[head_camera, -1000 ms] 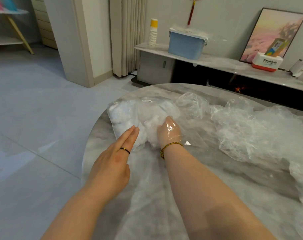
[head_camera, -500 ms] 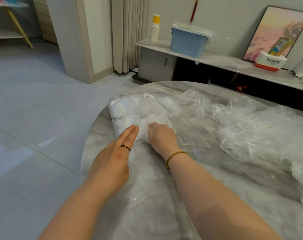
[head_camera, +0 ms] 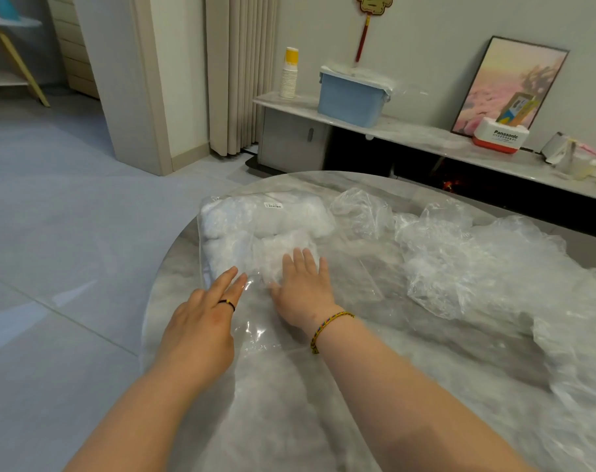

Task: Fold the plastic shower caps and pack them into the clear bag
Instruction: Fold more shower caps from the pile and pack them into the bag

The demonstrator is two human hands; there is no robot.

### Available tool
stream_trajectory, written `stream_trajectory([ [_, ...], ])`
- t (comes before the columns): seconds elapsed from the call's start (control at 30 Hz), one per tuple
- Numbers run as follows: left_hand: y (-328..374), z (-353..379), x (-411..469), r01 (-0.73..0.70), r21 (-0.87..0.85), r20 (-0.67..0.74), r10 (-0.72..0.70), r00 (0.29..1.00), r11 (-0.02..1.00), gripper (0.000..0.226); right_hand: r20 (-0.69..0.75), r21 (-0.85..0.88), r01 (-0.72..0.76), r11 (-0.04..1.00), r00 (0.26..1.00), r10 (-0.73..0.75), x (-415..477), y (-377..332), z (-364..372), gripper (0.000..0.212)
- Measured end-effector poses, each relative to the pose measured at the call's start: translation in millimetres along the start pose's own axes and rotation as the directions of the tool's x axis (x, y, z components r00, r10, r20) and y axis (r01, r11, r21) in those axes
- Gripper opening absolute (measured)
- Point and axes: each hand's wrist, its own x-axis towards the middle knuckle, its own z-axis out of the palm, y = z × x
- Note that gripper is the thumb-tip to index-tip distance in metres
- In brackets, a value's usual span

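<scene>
Bag (head_camera: 272, 216) at left edge of table (head_camera: 436, 362): probably light, soft, slippery. Right hand (head_camera: 305, 291) flat on packed caps (head_camera: 228, 240); left hand (head_camera: 201, 332) flat at mouth, best pinched there.

Black ring (head_camera: 227, 304) on left hand (head_camera: 201, 330); braided bracelet (head_camera: 327, 324)

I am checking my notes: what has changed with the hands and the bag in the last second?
The right hand came out of the bag, where it pushed caps in, and now presses flat on top of it, fingers straight. The left hand stays flat on the bag's near edge. The loose caps on the right did not move.
</scene>
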Motion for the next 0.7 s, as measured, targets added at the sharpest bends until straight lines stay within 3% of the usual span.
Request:
stream_trajectory([
  [0.23,-1,-3,-11,-0.024,0.01,0.023,0.024,0.999,1.0,0.073,0.021,-0.11,0.117,0.987,0.993,-0.115,-1,-1,1,0.053],
  [0.57,-15,7,0,0.001,0.016,0.057,-0.002,0.998,1.0,0.071,0.022,0.084,-0.016,0.996,1.0,0.014,30,-8,8,0.056],
  [0.7,-12,9,3,0.014,0.026,0.065,-0.015,0.998,1.0,0.069,-0.06,0.051,-0.004,0.999,0.998,0.007,32,-11,9,0.051],
])
